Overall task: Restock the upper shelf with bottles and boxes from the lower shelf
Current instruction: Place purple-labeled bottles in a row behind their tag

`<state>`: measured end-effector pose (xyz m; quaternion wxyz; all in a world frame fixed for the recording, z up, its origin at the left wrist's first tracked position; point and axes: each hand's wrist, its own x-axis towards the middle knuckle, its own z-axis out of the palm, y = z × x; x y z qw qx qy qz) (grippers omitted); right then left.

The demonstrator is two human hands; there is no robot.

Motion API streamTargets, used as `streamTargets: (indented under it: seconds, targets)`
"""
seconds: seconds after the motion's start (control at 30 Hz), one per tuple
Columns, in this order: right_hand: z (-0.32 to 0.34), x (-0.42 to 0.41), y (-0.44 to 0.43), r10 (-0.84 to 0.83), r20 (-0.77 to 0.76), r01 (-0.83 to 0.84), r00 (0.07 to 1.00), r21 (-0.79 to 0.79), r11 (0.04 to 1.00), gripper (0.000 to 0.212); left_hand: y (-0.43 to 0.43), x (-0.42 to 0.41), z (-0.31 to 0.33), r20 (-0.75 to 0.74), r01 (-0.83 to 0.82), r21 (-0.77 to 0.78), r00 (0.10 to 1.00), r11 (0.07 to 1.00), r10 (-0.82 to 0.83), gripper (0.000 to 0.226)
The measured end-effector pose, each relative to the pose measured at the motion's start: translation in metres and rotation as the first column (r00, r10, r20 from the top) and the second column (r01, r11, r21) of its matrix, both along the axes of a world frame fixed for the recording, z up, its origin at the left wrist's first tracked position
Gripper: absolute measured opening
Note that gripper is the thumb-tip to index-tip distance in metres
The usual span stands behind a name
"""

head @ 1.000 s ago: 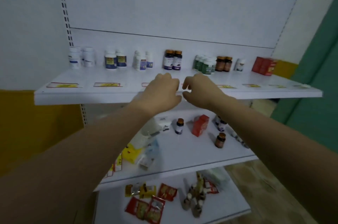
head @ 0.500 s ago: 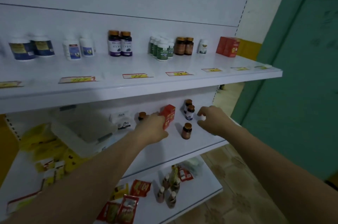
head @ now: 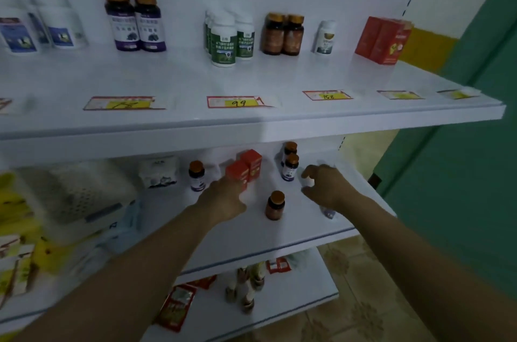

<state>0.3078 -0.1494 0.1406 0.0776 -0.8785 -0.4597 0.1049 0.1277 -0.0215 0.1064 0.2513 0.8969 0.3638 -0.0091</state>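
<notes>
Two bare arms reach under a white upper shelf [head: 251, 120] toward stock on the lower shelf [head: 279, 232] of a shop display. Along the far side of the upper shelf, from the left, stand blurred white bottles with blue labels [head: 60, 30], two purple-labelled bottles with orange caps [head: 135, 21], a cluster of white bottles with green labels [head: 229, 38], two amber bottles [head: 282, 34], a lone small white bottle [head: 325, 37] and a pair of red boxes [head: 383, 39] at the far right. Yellow-and-red price tags [head: 237, 102] lie along the near edge — one reads 99.

On the lower shelf, a white perforated basket [head: 72, 196] sits at the left, then a white packet [head: 159, 172] and a dark bottle with an orange cap [head: 196, 175]. The left hand [head: 223, 202] reaches the nearer of two red boxes [head: 237, 171], fingers touching its lower part; whether they have closed around it cannot be told from this angle. An amber bottle with an orange cap [head: 275, 205] stands alone between the two hands, and two dark bottles [head: 290, 164] stand farther back. The right hand [head: 324, 188] curls narrowly around a small white-capped bottle [head: 310, 181] — only the cap shows between thumb and fingers.

On the bottom shelf [head: 302, 302] lie red sachets [head: 176, 305] and small bottles [head: 249, 285].
</notes>
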Motion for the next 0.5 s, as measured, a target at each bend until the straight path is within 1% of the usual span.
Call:
streamTargets:
  seconds: [0.13, 0.27, 0.33, 0.5]
  targets:
    - [-0.017, 0.053, 0.022, 0.078, -0.039, -0.078, 0.996, -0.005, 0.997, 0.045, 0.005, 0.033, -0.014, -0.034, -0.106, 0.005, 0.994, 0.994, 0.106, 0.048]
    - [-0.031, 0.098, 0.029, 0.127, -0.112, -0.133, 0.985, -0.043, 0.990, 0.049, -0.002, 0.065, -0.029, -0.067, -0.182, -0.083, 0.982, 0.980, 0.177, 0.060]
    - [-0.038, 0.117, 0.034, 0.138, -0.138, -0.146, 0.981, -0.046, 0.988, 0.050, -0.005, 0.078, -0.040, -0.092, -0.221, -0.107, 0.973, 0.969, 0.212, 0.062]
    - [-0.059, 0.145, 0.050, 0.167, -0.174, -0.177, 0.971, -0.045, 0.983, 0.053, -0.009, 0.103, -0.068, -0.132, -0.249, -0.172, 0.965, 0.953, 0.228, 0.059]
